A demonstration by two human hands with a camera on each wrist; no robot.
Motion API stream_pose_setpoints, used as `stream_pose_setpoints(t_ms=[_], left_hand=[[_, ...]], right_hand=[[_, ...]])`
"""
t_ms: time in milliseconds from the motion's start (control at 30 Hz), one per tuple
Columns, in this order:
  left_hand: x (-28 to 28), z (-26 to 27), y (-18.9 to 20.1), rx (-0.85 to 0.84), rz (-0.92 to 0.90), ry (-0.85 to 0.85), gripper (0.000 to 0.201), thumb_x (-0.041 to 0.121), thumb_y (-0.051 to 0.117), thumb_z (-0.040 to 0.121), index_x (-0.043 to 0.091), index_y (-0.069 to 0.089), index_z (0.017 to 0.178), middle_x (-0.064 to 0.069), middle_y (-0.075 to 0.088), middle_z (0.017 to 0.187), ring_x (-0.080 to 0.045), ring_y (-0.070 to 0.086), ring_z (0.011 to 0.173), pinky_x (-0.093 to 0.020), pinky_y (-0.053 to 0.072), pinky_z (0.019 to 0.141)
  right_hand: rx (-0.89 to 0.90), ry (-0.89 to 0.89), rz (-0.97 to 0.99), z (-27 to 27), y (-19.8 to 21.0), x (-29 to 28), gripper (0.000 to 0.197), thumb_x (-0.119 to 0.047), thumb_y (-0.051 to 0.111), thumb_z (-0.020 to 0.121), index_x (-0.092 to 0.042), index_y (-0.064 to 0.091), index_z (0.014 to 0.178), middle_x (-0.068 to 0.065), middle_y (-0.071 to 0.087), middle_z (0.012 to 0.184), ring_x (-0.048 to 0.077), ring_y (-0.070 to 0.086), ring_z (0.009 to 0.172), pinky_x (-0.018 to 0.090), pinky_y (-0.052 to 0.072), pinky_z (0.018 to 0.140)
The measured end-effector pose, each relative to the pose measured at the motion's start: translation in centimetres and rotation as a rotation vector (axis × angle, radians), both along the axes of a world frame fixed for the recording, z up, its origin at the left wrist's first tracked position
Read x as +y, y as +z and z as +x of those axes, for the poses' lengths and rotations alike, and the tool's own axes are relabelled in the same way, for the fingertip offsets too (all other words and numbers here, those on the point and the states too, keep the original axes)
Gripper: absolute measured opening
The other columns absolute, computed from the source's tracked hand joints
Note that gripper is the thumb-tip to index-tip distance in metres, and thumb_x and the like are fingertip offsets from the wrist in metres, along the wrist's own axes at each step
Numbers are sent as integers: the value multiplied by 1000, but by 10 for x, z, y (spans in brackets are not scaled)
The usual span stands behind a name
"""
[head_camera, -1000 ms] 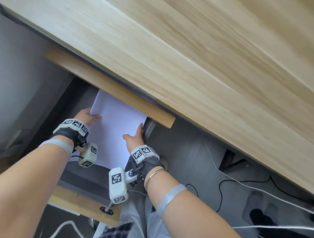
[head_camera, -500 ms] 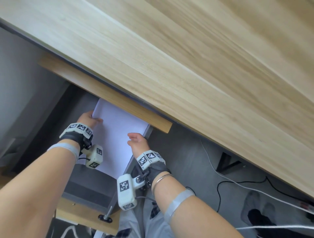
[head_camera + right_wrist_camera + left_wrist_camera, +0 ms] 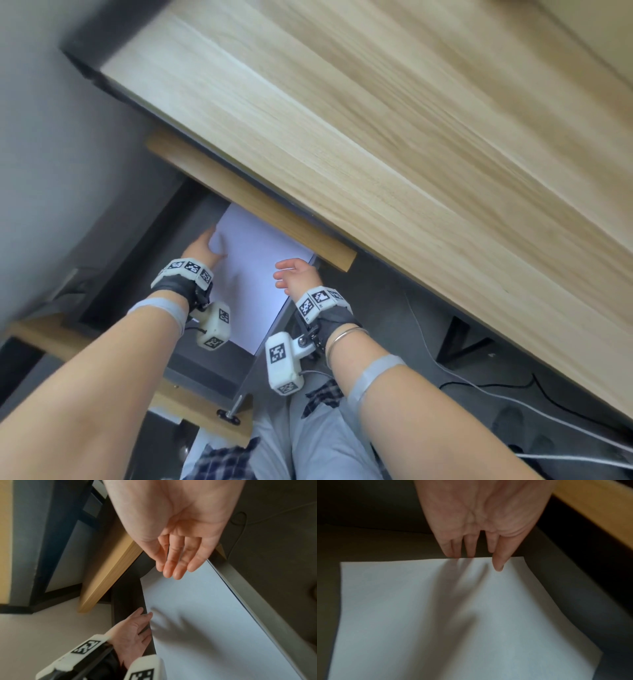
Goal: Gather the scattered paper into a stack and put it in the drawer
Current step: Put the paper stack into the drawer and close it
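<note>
A stack of white paper (image 3: 255,277) lies flat in the open grey drawer (image 3: 202,222) under the desk. My left hand (image 3: 209,247) is at the stack's left edge. In the left wrist view its fingers (image 3: 467,547) reach under the paper (image 3: 436,615) while the thumb lies on top, pinching that edge. My right hand (image 3: 293,274) hovers open just above the stack's right edge, beside the drawer's right wall (image 3: 257,601). Its fingers (image 3: 175,566) are straight and touch nothing. The far end of the paper is hidden under a wooden rail (image 3: 260,214).
The light wooden desk top (image 3: 376,137) overhangs the drawer. The drawer's wooden front (image 3: 191,404) with its metal knob (image 3: 227,416) is near my legs (image 3: 308,442). Cables (image 3: 479,387) run across the grey floor at the right.
My right hand has let go of the paper's right edge and lifted off, now open. The left hand keeps hold of the left edge. The stack has settled flat in the drawer.
</note>
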State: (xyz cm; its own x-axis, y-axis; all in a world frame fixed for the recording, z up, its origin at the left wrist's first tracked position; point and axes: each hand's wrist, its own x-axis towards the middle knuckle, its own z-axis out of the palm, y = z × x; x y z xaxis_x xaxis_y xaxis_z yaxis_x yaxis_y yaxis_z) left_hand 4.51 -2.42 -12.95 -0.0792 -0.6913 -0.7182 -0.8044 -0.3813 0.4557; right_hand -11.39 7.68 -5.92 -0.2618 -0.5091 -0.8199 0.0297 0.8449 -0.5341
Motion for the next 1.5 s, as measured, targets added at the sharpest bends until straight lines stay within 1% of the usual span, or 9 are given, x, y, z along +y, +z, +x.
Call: stream_pose_setpoints(t_ms=[367,533,767,867,967,1033,1133,1400,1500], left_hand=[[70,80,63,-21,52,213,36,1,54,86,4,59,122,-15,61,126,-30,58,115,-28,41,92],[104,117,83,-186,31,361,25,1,49,84,11,61,103,-20,65,107,-28,55,81,-30,41,75],[138,142,80,-419,230,596,52,-2,52,83,-6,34,132,-28,53,127,-41,52,120,-45,42,100],[148,138,67,-307,339,550,30,1,57,84,-11,56,112,-28,68,101,-37,63,95,-41,51,87],[148,127,73,-302,321,598,12,-7,57,83,-8,51,93,-17,59,42,-26,48,55,-36,45,56],[145,123,77,-273,323,604,31,-5,60,82,-7,44,109,-17,56,61,-24,48,56,-34,42,55],[142,124,76,-213,340,606,51,1,64,79,-8,41,124,-25,63,102,-29,57,78,-35,46,75],[122,113,44,-36,295,526,57,8,65,78,7,35,126,-18,58,115,-34,63,106,-47,50,96],[112,93,46,-3,300,440,37,12,58,85,3,42,117,-14,59,92,-30,65,90,-50,50,94]], right_hand=[[202,255,-255,4,85,-19,28,-3,38,89,-21,60,87,-9,58,68,7,55,55,19,42,56],[303,293,-378,-11,125,-35,25,-6,42,90,-21,61,85,-9,60,65,8,55,49,17,39,49],[458,210,-429,-43,138,-42,20,-23,54,88,-18,60,70,-5,57,53,1,42,25,17,42,46],[445,224,-412,-50,136,-45,24,-23,53,89,-21,56,65,-4,57,52,2,42,23,13,40,40],[406,204,-403,-52,135,-48,26,-21,51,90,-20,55,65,-1,57,50,3,42,23,12,33,31],[396,193,-403,-53,135,-51,25,-20,51,91,-18,54,66,0,56,47,4,41,22,13,29,28],[396,204,-397,-55,136,-54,26,-20,51,91,-18,53,65,-3,55,40,4,39,21,12,28,28],[399,121,-371,-77,136,-62,27,-19,52,90,-18,52,63,-3,53,33,5,39,21,11,26,27],[401,111,-368,-86,135,-63,27,-20,52,90,-17,51,64,-2,53,33,4,39,21,11,27,27]])
